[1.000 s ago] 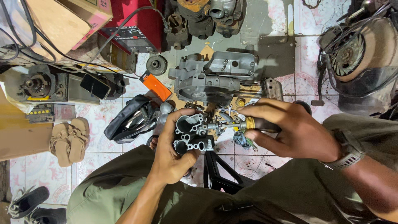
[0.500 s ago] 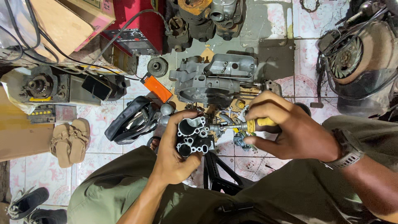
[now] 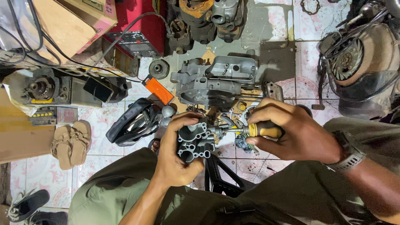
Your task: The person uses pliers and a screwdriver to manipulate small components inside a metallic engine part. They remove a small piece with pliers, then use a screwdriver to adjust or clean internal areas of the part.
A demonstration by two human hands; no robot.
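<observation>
- Above the lap, over a tiled floor (image 3: 104,125) crowded with engine parts, the left hand (image 3: 177,160) wraps firmly around a small grey metal block (image 3: 193,139), a cast piece full of round bores and tube-like passages.
- To its right, the right hand (image 3: 298,133) is closed on a screwdriver (image 3: 260,130) with a yellow and black handle; its thin steel shaft lies level and its tip meets the side of the block.
- Judging by that, a screw on the block's side is being turned; whether it goes in or out cannot be told.
- Such a move calls for the tip seated square in the screw and the block held from twisting, since a slip could mar the soft casting.
- Cast metal of the block looks dull, dark and a little oily, with rounded walls and sharp bore rims.
- Beyond the hands on the floor sits a larger grey engine casing (image 3: 216,81), ribbed and bolted, with an orange flat object (image 3: 158,89) just beside it.
- Beige sandals (image 3: 68,143) lie well apart to the left, near a black padded part (image 3: 133,121).
</observation>
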